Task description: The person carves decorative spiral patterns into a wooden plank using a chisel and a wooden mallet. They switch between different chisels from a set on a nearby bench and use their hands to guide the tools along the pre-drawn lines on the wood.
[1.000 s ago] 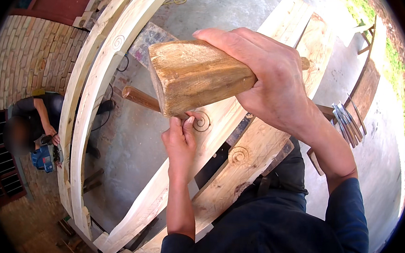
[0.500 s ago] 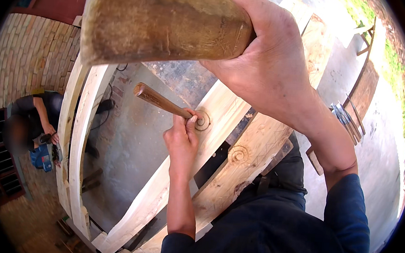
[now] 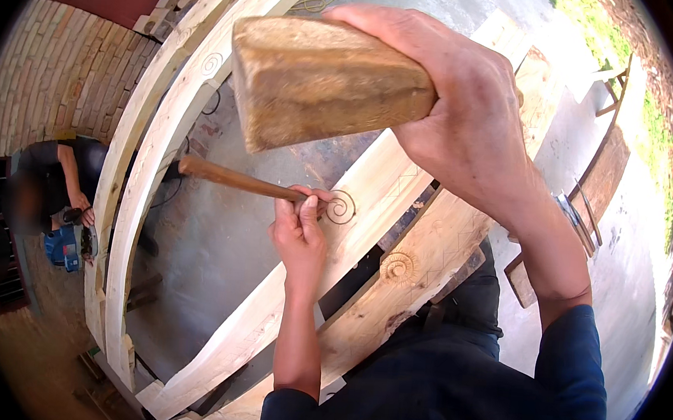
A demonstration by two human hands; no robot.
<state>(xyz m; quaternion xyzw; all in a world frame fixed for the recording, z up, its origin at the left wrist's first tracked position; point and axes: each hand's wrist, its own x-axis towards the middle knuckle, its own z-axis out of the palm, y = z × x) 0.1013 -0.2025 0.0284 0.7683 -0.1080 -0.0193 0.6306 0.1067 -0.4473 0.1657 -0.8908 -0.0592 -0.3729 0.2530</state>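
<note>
left fingers (image 3: 307, 217) around slim brown handle (image 3: 237, 178) (right fingers (image 3: 381, 19) around blocky tan mallet (image 3: 330, 83))

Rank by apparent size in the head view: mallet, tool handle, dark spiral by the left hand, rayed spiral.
1. Mallet, largest by far, though nearness to the camera helps
2. Tool handle
3. Dark spiral and rayed spiral: too alike to rank

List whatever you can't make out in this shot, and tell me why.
All in the head view:
Most of the handle of the mallet: wrapped by the right grip.
The working end of the wooden-handled tool: behind the fingers of the left grip.
Part of the tool bundle: behind the right forearm.
Whether the blue power tool touches the beam: too small.
</note>
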